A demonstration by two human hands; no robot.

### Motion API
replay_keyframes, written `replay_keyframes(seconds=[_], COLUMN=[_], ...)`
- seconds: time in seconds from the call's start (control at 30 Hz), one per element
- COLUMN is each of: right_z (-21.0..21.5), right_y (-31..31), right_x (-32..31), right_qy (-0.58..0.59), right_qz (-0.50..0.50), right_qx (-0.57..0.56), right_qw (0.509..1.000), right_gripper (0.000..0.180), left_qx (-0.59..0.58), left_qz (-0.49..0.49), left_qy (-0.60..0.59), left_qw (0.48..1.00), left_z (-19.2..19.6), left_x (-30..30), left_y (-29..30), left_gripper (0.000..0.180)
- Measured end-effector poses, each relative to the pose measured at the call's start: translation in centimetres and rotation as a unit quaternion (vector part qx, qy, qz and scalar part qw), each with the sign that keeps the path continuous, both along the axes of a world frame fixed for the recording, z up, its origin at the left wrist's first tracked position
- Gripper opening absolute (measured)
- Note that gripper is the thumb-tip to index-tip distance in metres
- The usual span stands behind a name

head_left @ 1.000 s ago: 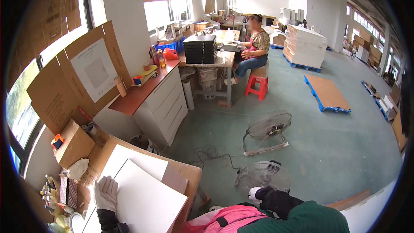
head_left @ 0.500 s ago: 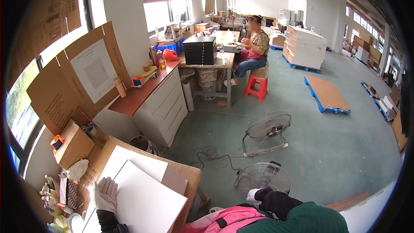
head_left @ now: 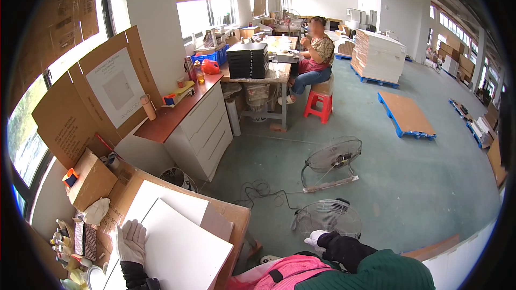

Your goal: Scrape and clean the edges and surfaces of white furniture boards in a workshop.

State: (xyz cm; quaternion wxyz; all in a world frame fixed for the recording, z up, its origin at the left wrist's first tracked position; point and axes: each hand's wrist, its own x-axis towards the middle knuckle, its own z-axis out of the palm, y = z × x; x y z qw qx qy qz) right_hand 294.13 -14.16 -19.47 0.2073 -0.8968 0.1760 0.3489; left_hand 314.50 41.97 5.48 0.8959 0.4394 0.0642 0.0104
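Observation:
My left hand point(head_left: 131, 241), in a white glove with a black cuff, lies palm up with its fingers stretched out. It rests at the left edge of a flat white panel point(head_left: 180, 247) on the workbench, holding nothing. More white board point(head_left: 185, 204) shows beneath the panel's far edge. My right hand point(head_left: 317, 240), also white-gloved, hangs in front of my body at the near edge of a round floor fan point(head_left: 329, 217). Its fingers are small and partly turned away, and nothing shows in it. A pink apron point(head_left: 290, 274) covers my front.
Bottles and brushes point(head_left: 64, 247) crowd the bench's left end, near a cardboard box point(head_left: 91, 180). A red-topped drawer cabinet point(head_left: 196, 129) stands beyond. A second fan point(head_left: 333, 156) and loose cable are on the floor. Farther off, a person point(head_left: 314, 56) sits at a table; a blue pallet point(head_left: 406, 115) lies rightward.
My right hand has shifted slightly to the left and up. My left hand and the panel stay put. The seated person's hand has risen a little.

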Motion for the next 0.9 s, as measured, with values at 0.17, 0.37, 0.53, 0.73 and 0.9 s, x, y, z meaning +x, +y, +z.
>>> replay_keyframes(seconds=[0.17,0.37,0.53,0.73,0.9], right_z=[-0.7,0.8,0.6,-0.7,-1.7], right_y=[-0.2,0.2,0.0,0.0,0.3], right_x=[-0.2,0.5,0.1,-1.1,-0.7], right_qy=[0.010,0.046,0.002,0.001,0.115], right_qz=[0.019,0.031,0.059,0.050,0.051], right_qx=[-0.008,0.007,-0.012,0.013,0.100], right_qw=[1.000,0.998,0.998,0.999,0.987], right_gripper=[0.058,0.059,0.053,0.038,0.062], left_qx=[-0.002,0.003,-0.001,0.007,0.025], left_qz=[0.000,-0.001,0.000,-0.007,-0.018], left_qy=[0.007,0.001,0.006,-0.012,0.009], left_qw=[1.000,1.000,1.000,1.000,0.999], left_z=[0.5,0.2,0.4,-0.6,-1.0], left_x=[-0.2,0.0,0.5,-0.3,0.0], left_y=[-0.4,-0.3,-0.7,0.6,0.8], left_gripper=[0.058,0.057,0.057,0.063,0.063])
